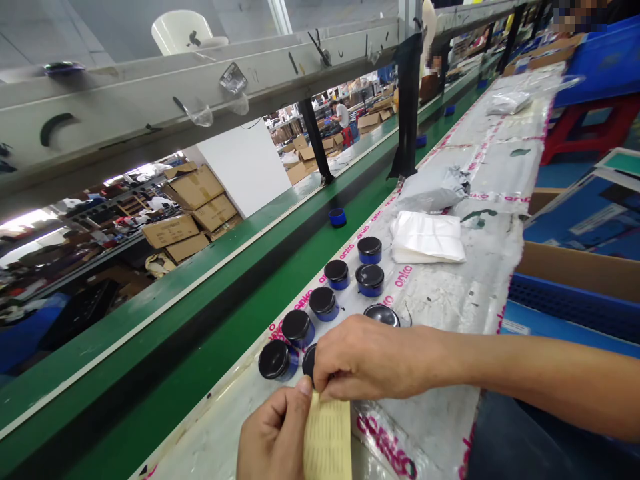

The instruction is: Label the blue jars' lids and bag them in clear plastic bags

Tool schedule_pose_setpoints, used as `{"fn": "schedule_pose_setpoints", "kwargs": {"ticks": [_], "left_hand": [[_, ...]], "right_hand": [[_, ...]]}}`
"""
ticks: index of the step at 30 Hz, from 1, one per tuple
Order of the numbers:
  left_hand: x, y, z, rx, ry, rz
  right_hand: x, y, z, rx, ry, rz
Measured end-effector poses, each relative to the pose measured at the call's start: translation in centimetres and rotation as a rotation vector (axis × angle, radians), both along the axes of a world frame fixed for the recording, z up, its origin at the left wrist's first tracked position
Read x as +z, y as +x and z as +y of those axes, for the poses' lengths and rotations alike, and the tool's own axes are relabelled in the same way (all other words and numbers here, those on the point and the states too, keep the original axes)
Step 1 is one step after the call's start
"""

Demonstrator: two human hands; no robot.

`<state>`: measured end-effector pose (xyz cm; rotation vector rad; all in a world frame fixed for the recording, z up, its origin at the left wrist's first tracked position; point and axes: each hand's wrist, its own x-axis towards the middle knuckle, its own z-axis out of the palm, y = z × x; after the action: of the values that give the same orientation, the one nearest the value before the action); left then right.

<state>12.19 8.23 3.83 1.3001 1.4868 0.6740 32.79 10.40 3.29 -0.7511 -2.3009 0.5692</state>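
Note:
My left hand (277, 430) holds a yellow sheet with printed rows (327, 440), thumb on its upper left corner. My right hand (367, 360) is closed, its fingertips pinching the top edge of the same sheet, close to the left thumb. Just beyond the hands stand several blue jars with black lids, among them one at the near left (274, 360) and one at the far end (369, 250). One jar lies partly hidden behind my right hand's fingers. A stack of white sheets or bags (427, 237) rests beyond the jars.
A green conveyor belt (240, 327) runs along the left, carrying a blue jar (337, 217). Plastic packets (435, 187) lie farther up the plastic-covered table (445, 303). A metal beam (200, 87) crosses above. Blue crates (575, 307) and a red stool (590, 127) stand right.

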Motion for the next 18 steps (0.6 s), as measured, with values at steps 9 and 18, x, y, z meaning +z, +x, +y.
{"fn": "schedule_pose_setpoints", "kwargs": {"ticks": [9, 18], "left_hand": [[-0.37, 0.01, 0.15, 0.008, -0.011, -0.033], [-0.61, -0.09, 0.16, 0.017, 0.051, 0.012]], "right_hand": [[-0.29, 0.03, -0.64, -0.020, 0.197, -0.079], [-0.64, -0.21, -0.90, -0.047, 0.281, -0.123]]}}
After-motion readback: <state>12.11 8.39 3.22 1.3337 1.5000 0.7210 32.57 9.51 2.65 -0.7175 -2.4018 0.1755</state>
